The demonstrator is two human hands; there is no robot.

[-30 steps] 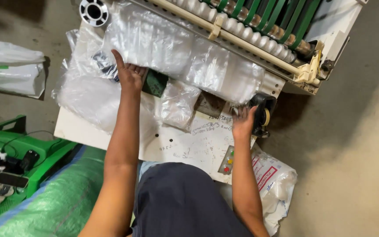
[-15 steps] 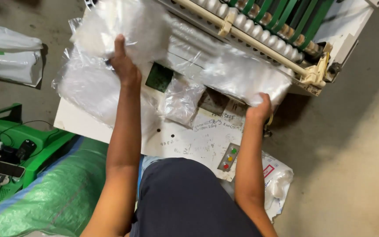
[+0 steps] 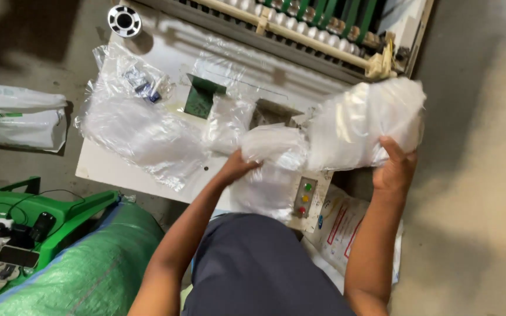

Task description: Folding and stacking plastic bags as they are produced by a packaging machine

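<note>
A long clear plastic bag [image 3: 346, 126] hangs bunched between both hands over the right end of a white machine table [image 3: 98, 167]. My left hand [image 3: 238, 165] grips its lower, twisted end near the table's front edge. My right hand [image 3: 395, 167] holds the bag's puffed upper end out past the table's right edge. A small panel with three coloured lamps [image 3: 304, 197] sits on the table front just below the bag.
More clear plastic bags [image 3: 142, 131] lie heaped on the table's left half. A row of green and cream rollers [image 3: 323, 26] runs along the back. A green woven sack [image 3: 83, 269] and a green plastic stool with a phone [image 3: 19, 254] stand at lower left.
Both hands lifted the bag off the table and swung it to the right. The left hand came down from the table's left side to the front middle; the right hand moved out past the right edge.
</note>
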